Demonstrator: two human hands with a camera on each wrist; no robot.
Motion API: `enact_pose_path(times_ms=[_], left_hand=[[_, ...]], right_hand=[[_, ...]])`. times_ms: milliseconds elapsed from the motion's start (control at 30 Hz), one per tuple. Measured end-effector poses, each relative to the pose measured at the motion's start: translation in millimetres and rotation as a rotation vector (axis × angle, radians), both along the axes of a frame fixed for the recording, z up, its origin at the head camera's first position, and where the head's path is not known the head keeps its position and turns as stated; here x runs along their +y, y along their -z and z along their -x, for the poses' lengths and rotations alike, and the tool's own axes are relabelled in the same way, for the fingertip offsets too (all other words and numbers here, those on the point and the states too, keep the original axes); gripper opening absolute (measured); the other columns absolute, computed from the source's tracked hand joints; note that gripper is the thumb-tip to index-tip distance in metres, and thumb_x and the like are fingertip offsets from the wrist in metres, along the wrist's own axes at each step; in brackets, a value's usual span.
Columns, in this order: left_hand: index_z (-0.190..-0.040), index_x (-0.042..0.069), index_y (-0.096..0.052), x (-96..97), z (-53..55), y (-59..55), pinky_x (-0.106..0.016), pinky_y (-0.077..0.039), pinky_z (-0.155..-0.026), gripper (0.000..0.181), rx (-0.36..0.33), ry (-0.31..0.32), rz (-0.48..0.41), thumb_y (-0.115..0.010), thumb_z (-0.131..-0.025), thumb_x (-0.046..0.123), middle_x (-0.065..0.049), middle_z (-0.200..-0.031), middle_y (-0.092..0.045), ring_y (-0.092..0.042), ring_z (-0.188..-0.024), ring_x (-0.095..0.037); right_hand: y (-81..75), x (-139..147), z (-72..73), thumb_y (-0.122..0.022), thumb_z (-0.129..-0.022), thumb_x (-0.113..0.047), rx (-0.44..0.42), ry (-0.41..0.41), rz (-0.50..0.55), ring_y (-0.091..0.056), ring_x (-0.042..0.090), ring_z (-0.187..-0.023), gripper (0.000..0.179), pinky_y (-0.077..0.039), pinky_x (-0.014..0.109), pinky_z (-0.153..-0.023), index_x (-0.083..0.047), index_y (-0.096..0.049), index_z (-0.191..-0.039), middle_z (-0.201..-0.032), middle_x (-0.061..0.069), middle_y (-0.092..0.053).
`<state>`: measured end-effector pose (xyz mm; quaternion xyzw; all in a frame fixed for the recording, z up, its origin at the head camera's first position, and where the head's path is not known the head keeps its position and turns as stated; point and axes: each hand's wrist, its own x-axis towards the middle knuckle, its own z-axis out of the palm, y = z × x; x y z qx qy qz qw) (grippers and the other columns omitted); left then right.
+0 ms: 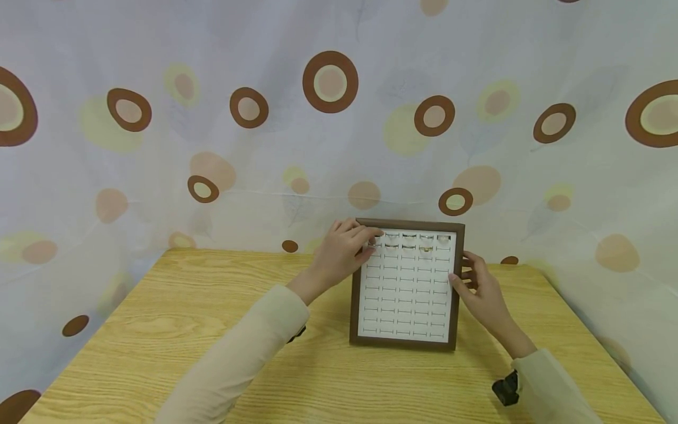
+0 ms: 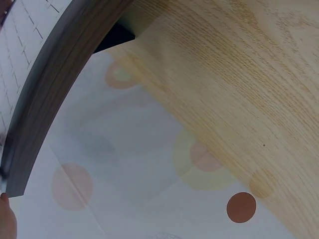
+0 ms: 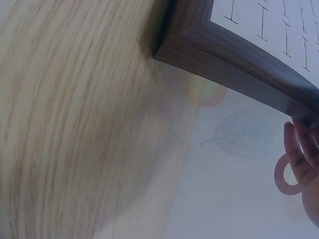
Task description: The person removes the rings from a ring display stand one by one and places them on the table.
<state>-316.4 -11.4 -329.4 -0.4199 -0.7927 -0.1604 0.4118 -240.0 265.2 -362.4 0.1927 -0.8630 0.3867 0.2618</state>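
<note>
A ring display tray with a dark brown frame (image 1: 354, 306) and a white slotted insert (image 1: 405, 300) stands tilted on the wooden table (image 1: 201, 330), its top leaning back. Several rings (image 1: 425, 248) sit in its top two rows. My left hand (image 1: 365, 242) lies over the tray's top-left corner with fingertips on the first slots; whether they pinch a ring is hidden. My right hand (image 1: 462, 272) grips the tray's right edge, thumb in front and fingers behind. The right wrist view shows those fingers (image 3: 296, 149) at the frame (image 3: 234, 64). In the left wrist view the frame (image 2: 55, 84) is seen edge-on.
A white cloth with brown and yellow circles (image 1: 328, 82) hangs behind and beside the table and drapes onto its far edge. A black wrist strap (image 1: 505, 390) shows at my right sleeve. Bare wood stretches to the left and in front of the tray.
</note>
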Motion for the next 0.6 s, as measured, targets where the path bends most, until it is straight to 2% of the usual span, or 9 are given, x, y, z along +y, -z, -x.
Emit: enact_pose_path(times_ms=[167, 400, 600], left_hand=[[-0.104, 0.016, -0.064, 0.9, 1.4, 1.5, -0.027, -0.036, -0.069, 0.024, 0.039, -0.002, -0.014, -0.068, -0.08, 0.014, 0.008, -0.084, -0.067, -0.052, -0.08, -0.012], [-0.103, 0.015, -0.064, 2.2, 2.9, 2.5, -0.027, -0.038, -0.072, 0.023, 0.067, -0.003, -0.018, -0.067, -0.081, 0.013, 0.007, -0.084, -0.067, -0.053, -0.081, -0.011], [-0.103, 0.015, -0.064, 3.5, 2.0, 2.2, -0.029, -0.04, -0.075, 0.022, 0.077, 0.006, -0.023, -0.065, -0.081, 0.011, 0.006, -0.085, -0.068, -0.054, -0.081, -0.012]], right_hand=[[3.9, 3, 3.2, -0.055, -0.085, 0.004, -0.013, -0.006, 0.013, -0.054, -0.002, -0.083, 0.05, -0.044, 0.012, -0.067, 0.01, -0.034, -0.131, -0.114, 0.025, -0.053], [22.2, 17, 19.4, -0.056, -0.088, -0.004, -0.042, -0.005, 0.019, -0.053, -0.004, -0.086, 0.055, -0.044, 0.012, -0.068, 0.0, -0.031, -0.136, -0.116, 0.02, -0.053], [26.2, 21, 22.4, -0.056, -0.089, -0.008, -0.067, -0.028, 0.062, -0.054, -0.003, -0.088, 0.054, -0.044, 0.012, -0.069, -0.002, -0.031, -0.137, -0.114, 0.018, -0.054]])
